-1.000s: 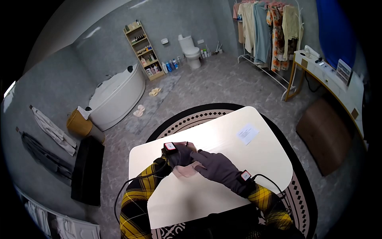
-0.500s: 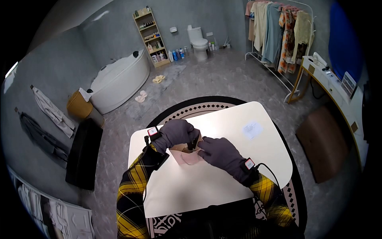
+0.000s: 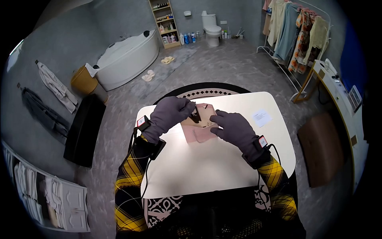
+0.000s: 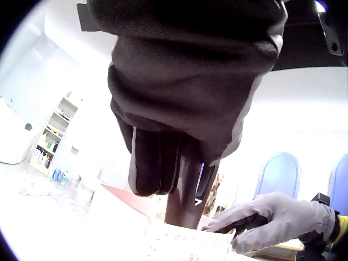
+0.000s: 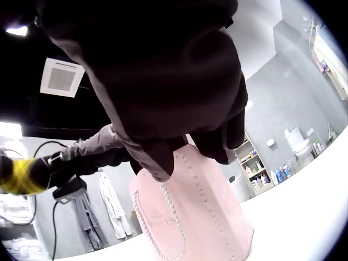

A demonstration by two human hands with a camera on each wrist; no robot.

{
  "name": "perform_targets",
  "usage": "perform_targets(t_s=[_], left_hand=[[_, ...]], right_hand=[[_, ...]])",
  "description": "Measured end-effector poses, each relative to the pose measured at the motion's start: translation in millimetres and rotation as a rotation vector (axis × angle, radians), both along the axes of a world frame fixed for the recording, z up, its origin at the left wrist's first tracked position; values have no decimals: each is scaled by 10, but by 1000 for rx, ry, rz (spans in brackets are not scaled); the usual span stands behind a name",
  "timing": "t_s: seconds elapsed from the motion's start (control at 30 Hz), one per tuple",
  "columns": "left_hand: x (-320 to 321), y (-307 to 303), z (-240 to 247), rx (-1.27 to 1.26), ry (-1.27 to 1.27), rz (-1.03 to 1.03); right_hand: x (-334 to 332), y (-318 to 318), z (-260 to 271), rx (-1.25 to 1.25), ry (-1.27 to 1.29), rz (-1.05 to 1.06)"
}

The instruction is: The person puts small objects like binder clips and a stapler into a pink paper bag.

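A small pink paper bag (image 3: 197, 136) with white rope handles stands on the white table, its mouth facing up toward the head camera. My gloved left hand (image 3: 170, 114) is at the left side of that mouth. It grips a long, dark, glossy item (image 4: 186, 190) that points down into the bag; its kind I cannot tell. My gloved right hand (image 3: 235, 126) pinches the bag's right rim, thumb in front and fingers behind. In the right wrist view, printed letters and stitch-like dots show on the bag (image 5: 209, 212).
A white card (image 3: 261, 118) with print lies on the right part of the table (image 3: 191, 171). Cables (image 3: 147, 175) run along both sleeves. Beyond the table stand a bathtub (image 3: 127, 59), a clothes rack (image 3: 294, 40), a brown stool (image 3: 320, 148) and a black bench (image 3: 85, 130).
The left hand has come up from low over the bag to the left of its mouth, bringing the dark item into sight. The bag's inside shows more, and the head view has tipped down.
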State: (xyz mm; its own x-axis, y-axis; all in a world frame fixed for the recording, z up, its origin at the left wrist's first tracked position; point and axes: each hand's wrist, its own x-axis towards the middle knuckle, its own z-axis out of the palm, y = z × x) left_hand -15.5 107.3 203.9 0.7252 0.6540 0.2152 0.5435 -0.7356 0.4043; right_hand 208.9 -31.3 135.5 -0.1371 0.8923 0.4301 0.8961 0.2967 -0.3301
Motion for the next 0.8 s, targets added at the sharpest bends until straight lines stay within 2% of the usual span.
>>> perform_targets(t_s=[0.1, 0.13, 0.2, 0.27, 0.33, 0.37, 0.47, 0.5, 0.6, 0.63, 0.67, 0.73, 0.77, 0.8], left_hand=[[-127, 84, -61, -270, -210, 52], [-153, 93, -69, -273, -211, 54], [-179, 70, -40, -420, -379, 72], [-197, -53, 71, -424, -447, 58], [-237, -209, 232, -480, -570, 102], [-250, -251, 290, -523, -600, 87], [-260, -463, 459, -540, -549, 125], [-256, -533, 471, -498, -484, 180], [-246, -878, 548, -641, -415, 245], [-306, -749, 310, -611, -318, 246], [-308, -848, 234, -635, -352, 277], [-354, -877, 28, -774, -323, 319], [-377, -916, -33, -804, -294, 331], [-408, -908, -149, -829, -260, 352]], right_hand=[[-8, -61, 126, -15, 61, 14], [-8, -76, 155, -18, 61, 15], [-11, -109, 211, 36, 71, 2], [-24, -179, 309, 47, 67, -20], [-66, -223, 352, 263, 120, -25], [-116, -269, 482, 265, 188, 39], [-341, -432, 687, 242, 305, 52], [-369, -391, 634, 346, 260, 132], [-597, -490, 635, 187, 186, 110], [-629, -464, 520, 185, 155, 93], [-638, -453, 416, 182, 159, 95], [-622, -482, 258, 178, -5, 45], [-631, -517, 254, 33, 16, 35], [-625, -534, 173, 23, 21, 33]])
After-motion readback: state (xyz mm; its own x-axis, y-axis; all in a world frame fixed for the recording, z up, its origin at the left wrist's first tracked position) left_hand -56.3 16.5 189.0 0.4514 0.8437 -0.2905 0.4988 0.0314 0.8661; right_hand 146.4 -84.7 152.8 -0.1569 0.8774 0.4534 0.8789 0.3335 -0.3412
